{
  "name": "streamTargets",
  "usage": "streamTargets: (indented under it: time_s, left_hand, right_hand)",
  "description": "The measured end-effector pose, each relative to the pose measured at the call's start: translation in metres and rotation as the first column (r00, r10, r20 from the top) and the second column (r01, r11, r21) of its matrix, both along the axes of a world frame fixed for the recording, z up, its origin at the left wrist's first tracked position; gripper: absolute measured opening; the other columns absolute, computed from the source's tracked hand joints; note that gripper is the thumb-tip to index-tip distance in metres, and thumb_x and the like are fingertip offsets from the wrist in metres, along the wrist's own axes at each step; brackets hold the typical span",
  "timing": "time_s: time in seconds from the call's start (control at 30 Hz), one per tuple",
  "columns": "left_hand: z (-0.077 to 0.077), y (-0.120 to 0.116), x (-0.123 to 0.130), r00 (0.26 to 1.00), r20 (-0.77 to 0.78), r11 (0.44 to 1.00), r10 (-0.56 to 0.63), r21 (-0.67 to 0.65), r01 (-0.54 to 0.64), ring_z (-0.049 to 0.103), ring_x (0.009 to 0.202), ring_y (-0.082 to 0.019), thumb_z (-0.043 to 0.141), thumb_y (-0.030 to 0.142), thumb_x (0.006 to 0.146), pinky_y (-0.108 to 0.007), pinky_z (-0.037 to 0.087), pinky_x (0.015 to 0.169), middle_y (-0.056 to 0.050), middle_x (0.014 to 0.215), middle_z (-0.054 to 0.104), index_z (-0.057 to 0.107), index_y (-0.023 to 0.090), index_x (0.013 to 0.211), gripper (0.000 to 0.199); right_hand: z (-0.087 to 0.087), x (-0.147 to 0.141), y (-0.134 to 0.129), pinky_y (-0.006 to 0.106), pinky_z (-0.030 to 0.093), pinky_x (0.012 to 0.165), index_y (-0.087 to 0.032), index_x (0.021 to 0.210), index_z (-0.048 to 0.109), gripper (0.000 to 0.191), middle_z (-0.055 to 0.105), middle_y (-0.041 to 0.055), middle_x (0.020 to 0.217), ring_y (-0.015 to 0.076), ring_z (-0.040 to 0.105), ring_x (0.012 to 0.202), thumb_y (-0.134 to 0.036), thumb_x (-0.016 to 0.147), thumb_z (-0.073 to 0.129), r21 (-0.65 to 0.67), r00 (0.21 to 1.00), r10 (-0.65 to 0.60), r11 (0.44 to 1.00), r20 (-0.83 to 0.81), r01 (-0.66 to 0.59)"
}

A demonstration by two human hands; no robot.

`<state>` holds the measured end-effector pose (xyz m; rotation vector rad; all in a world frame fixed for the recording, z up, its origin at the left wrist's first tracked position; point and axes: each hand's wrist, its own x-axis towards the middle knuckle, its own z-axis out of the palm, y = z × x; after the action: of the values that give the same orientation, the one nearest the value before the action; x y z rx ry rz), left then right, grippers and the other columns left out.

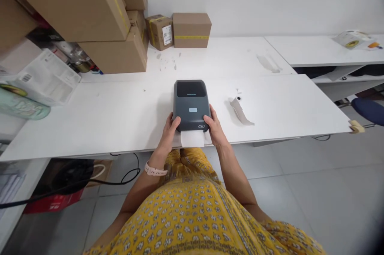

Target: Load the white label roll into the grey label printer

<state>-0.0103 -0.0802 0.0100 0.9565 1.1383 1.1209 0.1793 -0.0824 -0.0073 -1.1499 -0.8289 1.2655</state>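
On the tabletop [126, 115], the label printer [191, 103] sits between the left hand [169, 134] and right hand [216, 131], fingers clasping its sides; white paper [192, 139] protrudes from its near edge. Apparently a steadying step, calling for even pressure.

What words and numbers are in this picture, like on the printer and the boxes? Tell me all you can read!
None can be read for sure.
Label printer: pale word and a front mark, too small.
Small taped cardboard box: white label, print too small.
White package: barcode and print, too blurred.
Mint-green bottle: curly lettering, too blurred.
Red package: pale letters, too blurred.
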Motion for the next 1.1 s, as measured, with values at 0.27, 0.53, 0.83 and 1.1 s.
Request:
streamTargets:
  time_s: [0.27, 0.53, 0.83, 1.1]
  left_hand:
    - [-0.018, -0.006, 0.006, 0.960, -0.267, 0.985, 0.082, 0.170, -0.037, 0.051, 0.147, -0.033, 0.054, 0.064, 0.098, -0.048, 0.041, 0.122, -0.011, 0.159, 0.055, 0.046, 0.024, 0.154, 0.070]
    - [-0.029, 0.001, 0.013, 0.921, -0.336, 0.948, 0.197, 0.305, -0.092, 0.054, 0.139, -0.033, 0.047, 0.072, 0.096, -0.048, 0.044, 0.116, -0.015, 0.149, 0.059, 0.050, 0.022, 0.145, 0.070]
    - [-0.018, -0.062, -0.009, 0.943, -0.331, 0.998, 0.024, 0.063, -0.004, 0.054, 0.072, -0.015, 0.061, 0.052, 0.094, -0.029, 0.043, 0.068, 0.000, 0.079, 0.058, 0.057, 0.022, 0.085, 0.032]
    - [0.006, -0.059, 0.015, 0.939, -0.064, 0.921, -0.338, -0.226, 0.316, 0.028, 0.045, -0.008, 0.061, 0.053, 0.087, -0.026, 0.022, 0.049, 0.007, 0.048, 0.035, 0.051, 0.021, 0.059, 0.043]
  right_hand:
    - [-0.007, 0.005, -0.005, 0.053, 0.027, 0.133, -0.028, 0.159, 0.038, 0.097, 0.036, 0.0089, 0.172, 0.0322, 0.033, 0.160, -0.071, 0.080, 0.073, 0.074, 0.983, -0.005, 0.997, 0.182, -0.009]
    - [-0.017, -0.001, -0.006, 0.055, 0.029, 0.131, -0.027, 0.158, 0.041, 0.087, 0.040, 0.0118, 0.169, 0.0323, 0.038, 0.157, -0.074, 0.088, 0.061, 0.169, 0.944, -0.103, 0.984, 0.314, 0.051]
    - [-0.021, 0.004, -0.002, 0.052, 0.037, 0.127, -0.024, 0.165, 0.027, 0.100, 0.038, 0.0153, 0.170, 0.0318, 0.042, 0.155, -0.077, 0.087, 0.060, 0.158, 0.955, -0.039, 0.987, 0.295, -0.009]
    - [-0.023, 0.003, -0.001, 0.056, 0.032, 0.129, -0.026, 0.164, 0.030, 0.097, 0.035, 0.0140, 0.172, 0.0322, 0.039, 0.157, -0.073, 0.086, 0.064, 0.148, 0.965, -0.049, 0.989, 0.259, 0.010]
